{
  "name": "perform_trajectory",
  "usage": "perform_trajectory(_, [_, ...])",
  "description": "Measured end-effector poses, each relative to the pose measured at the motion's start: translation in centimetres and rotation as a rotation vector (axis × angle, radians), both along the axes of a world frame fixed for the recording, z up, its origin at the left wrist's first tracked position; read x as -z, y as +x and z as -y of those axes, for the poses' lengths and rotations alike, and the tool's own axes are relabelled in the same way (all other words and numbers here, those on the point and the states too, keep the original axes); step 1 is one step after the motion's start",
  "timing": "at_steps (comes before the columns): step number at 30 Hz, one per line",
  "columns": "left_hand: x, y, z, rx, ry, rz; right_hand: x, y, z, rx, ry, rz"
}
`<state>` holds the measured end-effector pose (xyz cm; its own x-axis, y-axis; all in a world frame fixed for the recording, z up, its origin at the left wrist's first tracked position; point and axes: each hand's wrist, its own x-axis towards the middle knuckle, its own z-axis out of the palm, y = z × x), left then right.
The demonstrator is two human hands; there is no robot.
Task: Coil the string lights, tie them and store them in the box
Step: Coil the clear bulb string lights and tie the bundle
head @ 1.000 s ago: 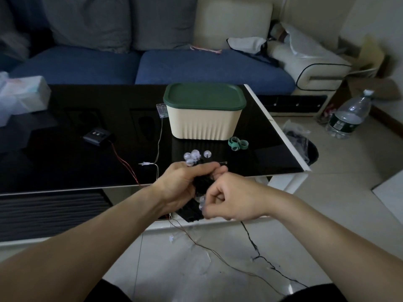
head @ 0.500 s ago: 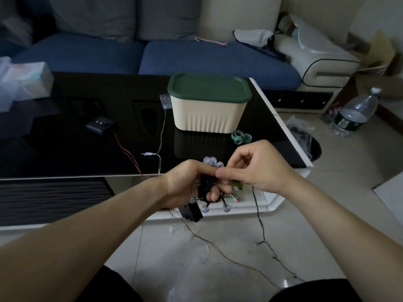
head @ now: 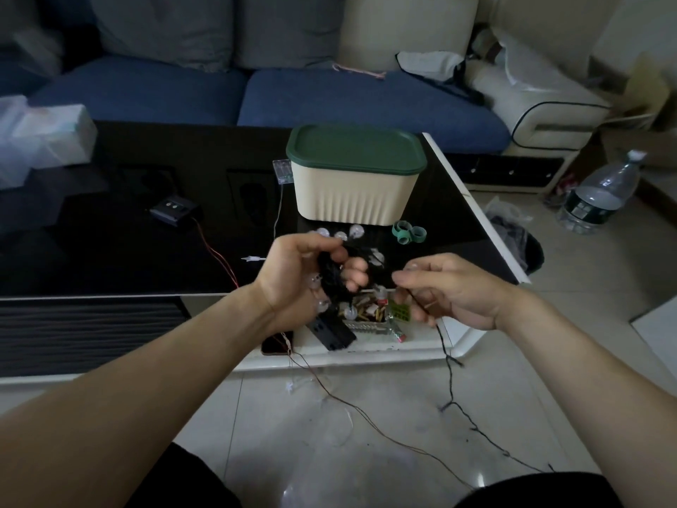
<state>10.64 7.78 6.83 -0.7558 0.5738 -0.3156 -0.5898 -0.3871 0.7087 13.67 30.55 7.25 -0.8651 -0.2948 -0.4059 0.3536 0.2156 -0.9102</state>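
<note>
My left hand (head: pixel 300 276) grips a coiled bundle of black string lights (head: pixel 331 278) with clear round bulbs sticking out around it. A black battery box (head: pixel 331 331) hangs below the bundle. My right hand (head: pixel 450 291) holds the loose black wire (head: pixel 448 364) to the right of the bundle; the wire trails down onto the floor. The cream box with a green lid (head: pixel 357 177) stands shut on the black table (head: pixel 146 258) just beyond my hands. Green tie loops (head: pixel 408 232) lie right of the box's front.
A second light string with red and copper wire (head: pixel 219 251) runs from a small black controller (head: pixel 172 210) over the table edge to the floor. A clear battery case (head: pixel 282 170) sits left of the box. A water bottle (head: pixel 597 196) and a bin (head: pixel 520 247) stand on the right.
My right hand has moved away from the bundle to the right and lower, drawing the wire with it. My left hand has turned the coil, palm more towards me.
</note>
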Motion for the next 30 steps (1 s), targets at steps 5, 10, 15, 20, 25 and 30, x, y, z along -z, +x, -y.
perform_trajectory(5, [-0.5, -0.5, 0.5, -0.158, 0.015, -0.008, 0.0, -0.2, 0.9, 0.335, 0.055, -0.085])
perform_trajectory(10, [-0.3, -0.5, 0.3, -0.189, 0.094, 0.044, -0.6, 0.7, 3.7, 0.313, 0.077, -0.344])
perform_trajectory(15, [-0.2, -0.5, 0.3, -0.196, 0.136, 0.059, -0.1, 1.1, 5.3, 0.085, 0.316, -0.497])
perform_trajectory(20, [0.1, 0.2, 0.1, -0.044, -0.056, -0.047, 0.1, 1.3, 4.9, -0.155, 0.486, -0.510])
perform_trajectory(25, [0.5, 0.5, -0.8, 0.012, -0.212, -0.170, 0.3, 1.7, 4.9, 0.000, 0.464, -0.660])
perform_trajectory(30, [1.2, 1.3, -1.3, 0.145, -0.435, -0.365, 0.1, 1.0, 4.6, -0.029, 0.665, -0.863])
